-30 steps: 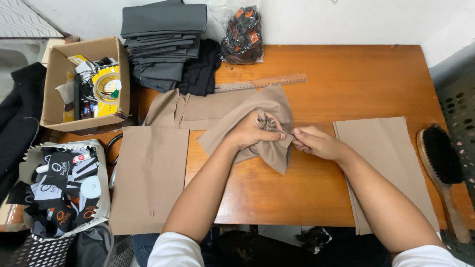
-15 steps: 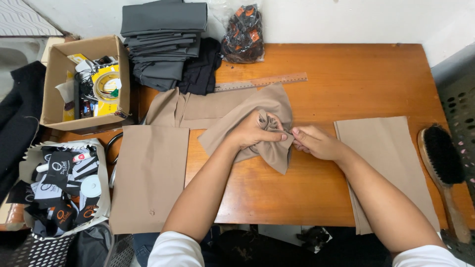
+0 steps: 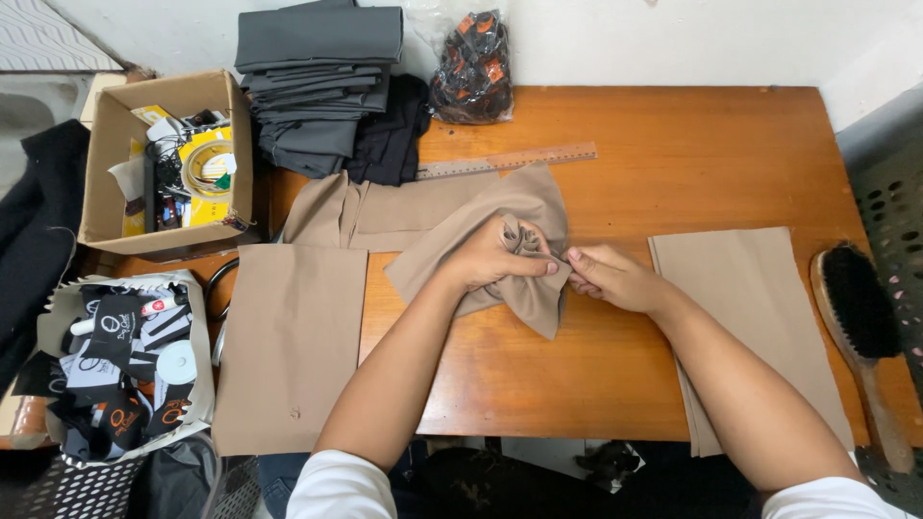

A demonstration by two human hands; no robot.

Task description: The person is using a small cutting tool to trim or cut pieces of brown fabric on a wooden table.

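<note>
Tan fabric piece [image 3: 500, 252] bunched between left hand [image 3: 500, 258] and right hand [image 3: 606, 277], both pinching it close together; gathering step, apparently needing steady grip.

On the wooden tabletop [image 3: 673, 154] we see a wooden ruler [image 3: 508, 160] lying toward twelve o'clock. At eleven o'clock we find a stack of folded grey cloth [image 3: 317, 82], a black cloth [image 3: 392, 135] just beside it, and a clear bag of dark items [image 3: 471, 67] near the wall. At ten o'clock stands an open cardboard box [image 3: 101, 173] holding tape rolls and cables. At eight o'clock we note a container of black and white labels [image 3: 120, 360]. At three o'clock lies a brush with dark bristles [image 3: 859, 308], beside a flat tan panel [image 3: 760, 308]. Another flat tan panel [image 3: 288, 346] lies at eight o'clock.
</note>
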